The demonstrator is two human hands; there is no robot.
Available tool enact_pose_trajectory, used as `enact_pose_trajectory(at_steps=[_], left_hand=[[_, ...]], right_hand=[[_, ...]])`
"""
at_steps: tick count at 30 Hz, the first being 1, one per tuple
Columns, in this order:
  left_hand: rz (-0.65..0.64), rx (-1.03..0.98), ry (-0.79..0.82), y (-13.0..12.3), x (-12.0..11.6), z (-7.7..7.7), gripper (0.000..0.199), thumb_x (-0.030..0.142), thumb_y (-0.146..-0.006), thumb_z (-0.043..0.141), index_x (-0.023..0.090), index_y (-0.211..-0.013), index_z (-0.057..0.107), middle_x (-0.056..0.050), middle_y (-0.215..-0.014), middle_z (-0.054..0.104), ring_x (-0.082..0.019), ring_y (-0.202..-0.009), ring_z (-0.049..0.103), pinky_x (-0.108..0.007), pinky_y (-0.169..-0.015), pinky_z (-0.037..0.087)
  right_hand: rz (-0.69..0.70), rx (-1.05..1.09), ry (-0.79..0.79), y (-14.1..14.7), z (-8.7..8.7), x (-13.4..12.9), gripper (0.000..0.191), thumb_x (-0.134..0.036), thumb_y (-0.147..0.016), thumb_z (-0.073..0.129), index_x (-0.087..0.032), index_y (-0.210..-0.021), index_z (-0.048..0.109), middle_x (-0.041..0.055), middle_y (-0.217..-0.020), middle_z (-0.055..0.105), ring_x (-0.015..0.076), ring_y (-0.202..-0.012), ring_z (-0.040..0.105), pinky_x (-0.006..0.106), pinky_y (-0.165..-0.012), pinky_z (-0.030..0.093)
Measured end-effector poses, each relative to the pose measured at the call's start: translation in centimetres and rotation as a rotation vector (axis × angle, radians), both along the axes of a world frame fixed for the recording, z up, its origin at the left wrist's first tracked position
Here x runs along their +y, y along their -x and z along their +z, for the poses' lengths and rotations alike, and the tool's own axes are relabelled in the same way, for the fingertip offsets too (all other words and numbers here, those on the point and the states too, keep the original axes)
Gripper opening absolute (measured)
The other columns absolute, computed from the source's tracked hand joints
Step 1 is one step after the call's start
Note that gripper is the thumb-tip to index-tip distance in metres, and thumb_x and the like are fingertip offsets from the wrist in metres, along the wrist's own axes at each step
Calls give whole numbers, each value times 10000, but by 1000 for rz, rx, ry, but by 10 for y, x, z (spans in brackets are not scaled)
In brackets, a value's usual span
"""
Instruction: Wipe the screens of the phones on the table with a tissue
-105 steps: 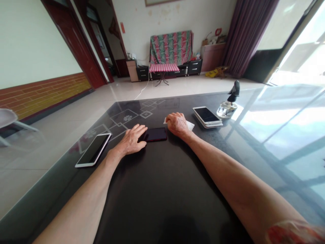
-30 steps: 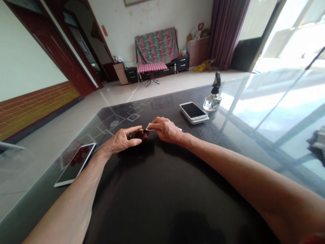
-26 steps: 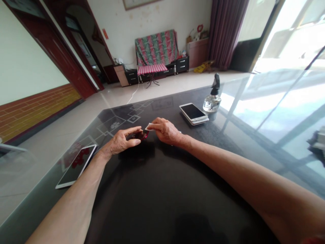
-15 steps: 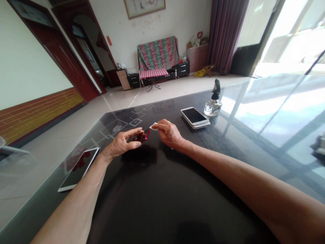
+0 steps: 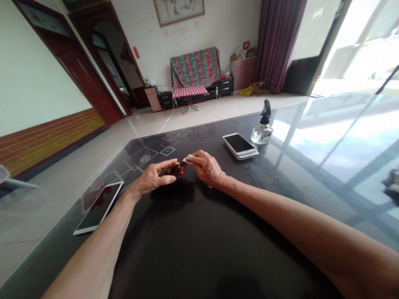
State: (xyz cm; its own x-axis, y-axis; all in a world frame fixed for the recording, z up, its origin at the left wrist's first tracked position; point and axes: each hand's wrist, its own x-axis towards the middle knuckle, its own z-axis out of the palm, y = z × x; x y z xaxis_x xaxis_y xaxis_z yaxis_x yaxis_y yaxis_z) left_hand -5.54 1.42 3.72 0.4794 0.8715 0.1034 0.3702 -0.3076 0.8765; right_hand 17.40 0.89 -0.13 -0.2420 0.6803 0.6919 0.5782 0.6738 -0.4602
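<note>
Between the thumb and fingers of my left hand (image 5: 153,177) is a red-edged smartphone (image 5: 178,170) with a dark, glossy face, held tilted just above the table. My right hand (image 5: 208,167) is closed on a white wipe (image 5: 188,158), tissue or cloth, whose corner pokes past the fingertips at the phone's upper right edge. More white shows below and behind the right palm. Most of the wipe is hidden by the fingers, and whether it touches the phone is hard to see.
On the glossy dark table (image 5: 174,249), a white tablet (image 5: 99,207) lies by my left forearm. Stacked white phones (image 5: 240,144) lie beyond my right hand, beside a clear spray bottle (image 5: 262,132) with a black trigger head. The table's far edge runs behind them.
Both hands keep nearly the same hold on the phone and the wipe. The right hand has tilted slightly, and the whole view has shifted a little downward.
</note>
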Motion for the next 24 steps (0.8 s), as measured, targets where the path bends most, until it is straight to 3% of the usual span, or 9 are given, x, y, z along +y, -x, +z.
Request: enact_pose_trajectory(at_steps=[5,10,24], left_hand=[[41,-92,7,1,0,0,701,337,-651,782,176,-1293,552,-119,-1272,604,-313,-1239,504,-459,-1099,346],[40,-150,16,-1,0,-1,683,327,-635,794,178,-1266,579,-121,-1257,615,-312,-1234,509,-448,-1090,362],[52,-167,11,-2,0,-3,691,310,-652,791,163,-1286,556,-124,-1243,624,-305,-1230,514,-470,-1097,349]], right_hand=[[61,110,9,7,3,-7,424,-21,-787,451,-239,-1062,691,36,-997,625,144,-908,573,244,-829,445],[36,261,75,10,2,-5,371,-57,-833,441,-229,-1024,707,37,-950,636,134,-893,599,240,-833,463],[86,277,85,12,0,-7,365,-67,-830,454,-235,-1028,711,29,-940,641,124,-866,605,237,-802,475]])
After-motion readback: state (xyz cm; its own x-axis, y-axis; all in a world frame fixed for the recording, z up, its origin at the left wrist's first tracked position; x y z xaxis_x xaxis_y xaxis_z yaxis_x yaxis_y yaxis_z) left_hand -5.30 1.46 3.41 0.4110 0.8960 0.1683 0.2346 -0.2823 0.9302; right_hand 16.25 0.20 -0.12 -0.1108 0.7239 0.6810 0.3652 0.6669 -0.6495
